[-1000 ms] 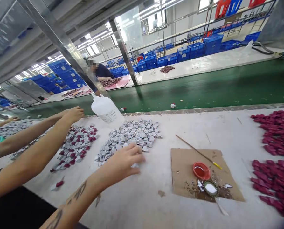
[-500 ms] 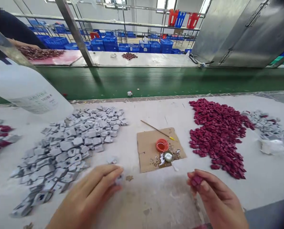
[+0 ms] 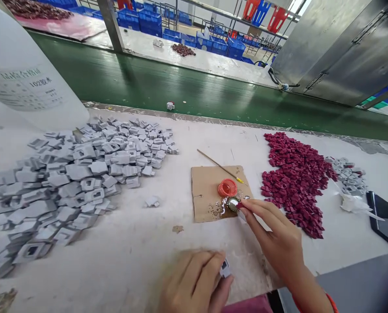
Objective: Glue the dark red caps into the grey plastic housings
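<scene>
Across the pale worktop [image 3: 131,269], the left hand [image 3: 194,282] grips a grey piece [image 3: 225,268], lower centre, while the right hand [image 3: 278,237], right of centre, pinches what seems a maroon piece [image 3: 239,205] at a cap [image 3: 233,204] that hard pressing could tip.

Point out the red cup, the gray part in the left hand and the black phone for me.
Red cup [image 3: 227,188]: head view, on its inside, near the middle.
Gray part [image 3: 225,269]: head view, on the end showing past the left hand's [image 3: 197,280] fingers.
Black phone [image 3: 385,219]: head view, on its dark face.
</scene>
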`<state>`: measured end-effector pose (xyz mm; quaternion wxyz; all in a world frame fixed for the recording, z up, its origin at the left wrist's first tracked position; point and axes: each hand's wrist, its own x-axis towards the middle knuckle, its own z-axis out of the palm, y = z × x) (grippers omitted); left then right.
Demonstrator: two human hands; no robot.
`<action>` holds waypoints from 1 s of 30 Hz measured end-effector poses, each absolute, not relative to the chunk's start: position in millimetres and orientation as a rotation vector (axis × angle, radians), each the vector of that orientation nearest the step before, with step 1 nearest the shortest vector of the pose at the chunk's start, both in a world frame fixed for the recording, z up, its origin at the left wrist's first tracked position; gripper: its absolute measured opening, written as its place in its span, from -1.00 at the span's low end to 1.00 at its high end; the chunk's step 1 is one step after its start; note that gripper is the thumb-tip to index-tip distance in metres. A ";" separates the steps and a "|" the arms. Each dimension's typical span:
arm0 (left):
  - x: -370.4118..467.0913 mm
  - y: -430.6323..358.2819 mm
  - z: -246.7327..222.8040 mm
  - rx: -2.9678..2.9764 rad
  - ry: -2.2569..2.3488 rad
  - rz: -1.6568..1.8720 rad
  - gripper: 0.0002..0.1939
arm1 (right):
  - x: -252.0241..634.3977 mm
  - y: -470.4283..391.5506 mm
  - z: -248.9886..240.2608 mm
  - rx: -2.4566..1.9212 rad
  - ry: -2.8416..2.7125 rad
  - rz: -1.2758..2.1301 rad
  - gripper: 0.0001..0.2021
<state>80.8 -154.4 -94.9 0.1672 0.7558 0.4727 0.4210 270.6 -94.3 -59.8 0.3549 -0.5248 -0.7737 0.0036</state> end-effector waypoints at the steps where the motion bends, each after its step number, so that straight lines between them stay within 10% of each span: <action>1: 80.4 -154.4 -96.5 2.187 1.357 1.181 -0.83 | 270.4 -91.8 -60.8 -1.348 -2.033 -0.001 -0.80; 30: 84.9 -156.1 -92.1 2.108 1.450 1.058 -0.87 | 245.7 -155.5 -65.4 -1.345 -1.863 0.579 -0.93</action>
